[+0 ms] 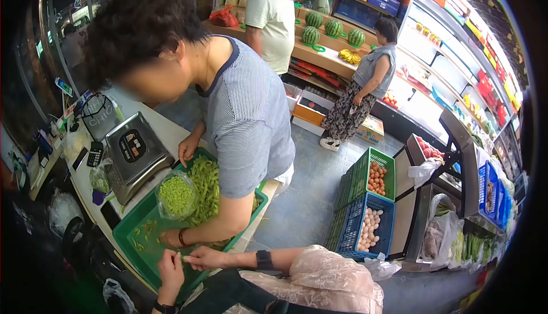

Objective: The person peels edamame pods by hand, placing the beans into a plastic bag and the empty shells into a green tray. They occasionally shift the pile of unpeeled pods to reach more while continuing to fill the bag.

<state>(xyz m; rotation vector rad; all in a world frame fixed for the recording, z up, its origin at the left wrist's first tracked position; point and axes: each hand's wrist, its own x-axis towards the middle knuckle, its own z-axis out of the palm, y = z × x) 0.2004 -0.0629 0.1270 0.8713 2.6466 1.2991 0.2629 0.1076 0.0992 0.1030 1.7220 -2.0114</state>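
At the near edge of a green plastic tray, my left hand and my right hand meet, fingers pinched around a small pale-green bean pod. Much of the pod is covered by my fingers. A heap of green pods fills the tray's far side. On it rests a clear plastic bag of shelled green beans. Across the tray, a co-worker in a striped shirt bends over; one of that person's hands reaches into the tray, the other is by its far rim.
A metal scale and a calculator stand on the counter beside the tray. To the right are a green crate of brown eggs and a blue crate of paler eggs. Two people stand near watermelons at the back.
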